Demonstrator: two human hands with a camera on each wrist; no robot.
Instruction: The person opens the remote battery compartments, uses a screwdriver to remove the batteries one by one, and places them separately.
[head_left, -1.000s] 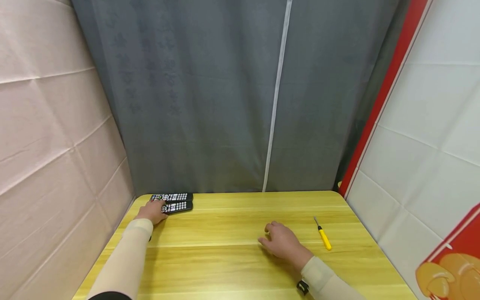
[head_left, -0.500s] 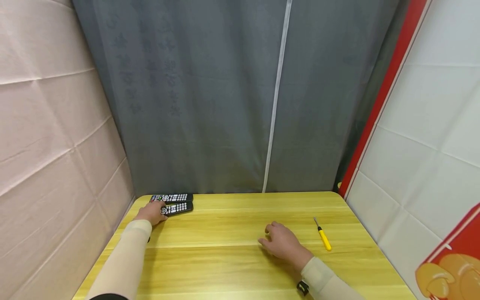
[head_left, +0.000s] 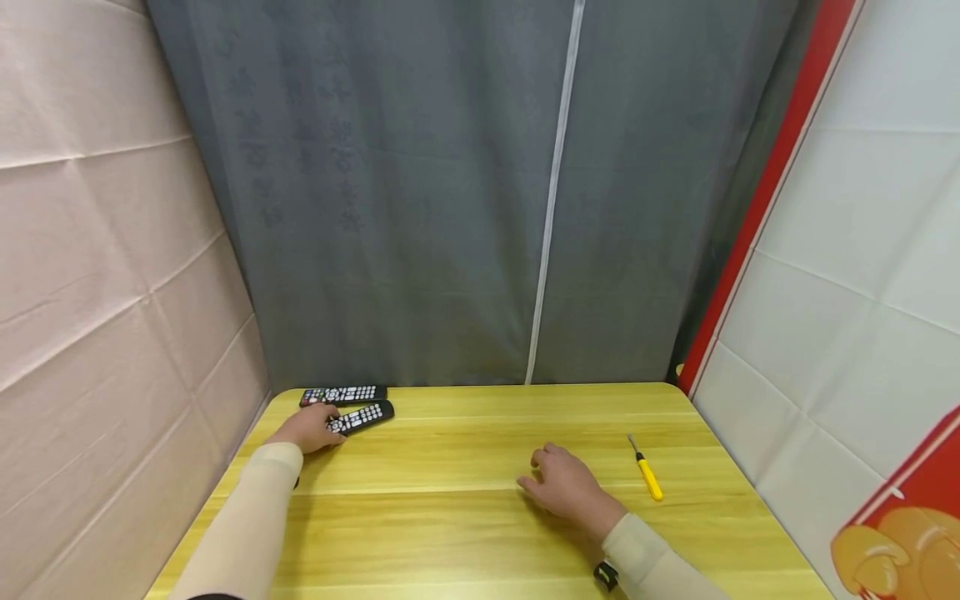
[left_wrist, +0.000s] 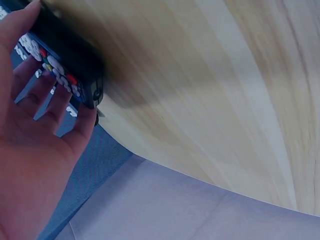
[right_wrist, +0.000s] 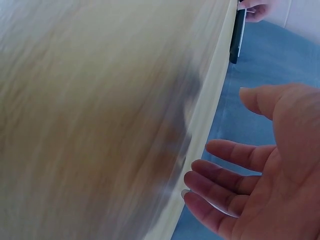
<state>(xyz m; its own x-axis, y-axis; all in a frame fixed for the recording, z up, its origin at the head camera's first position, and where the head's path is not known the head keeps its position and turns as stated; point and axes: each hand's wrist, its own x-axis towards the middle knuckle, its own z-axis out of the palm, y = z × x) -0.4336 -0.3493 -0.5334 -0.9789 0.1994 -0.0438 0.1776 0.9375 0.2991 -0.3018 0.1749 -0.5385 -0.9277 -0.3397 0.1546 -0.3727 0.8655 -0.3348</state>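
Observation:
Two black remote controls with pale buttons lie at the far left of the wooden table. My left hand (head_left: 307, 428) grips the nearer remote (head_left: 366, 417) by its left end, thumb on the near side and fingers over the far side. In the left wrist view the fingers curl round that remote (left_wrist: 75, 55), whose coloured buttons show between them. Just behind it lies the other remote (head_left: 343, 395), apart from the hand. My right hand (head_left: 564, 483) hovers over the table's middle right, fingers loosely bent and holding nothing; the right wrist view shows its bare palm (right_wrist: 280, 175).
A screwdriver (head_left: 647, 473) with a yellow handle lies to the right of my right hand. The wooden table (head_left: 450, 533) ends at a grey curtain (head_left: 420, 250). Pale cloth walls (head_left: 112, 292) stand along the left and right sides.
The nearer remote has shifted slightly right and towards me with my left hand, turning away from the other remote. My right hand and the screwdriver have stayed in place.

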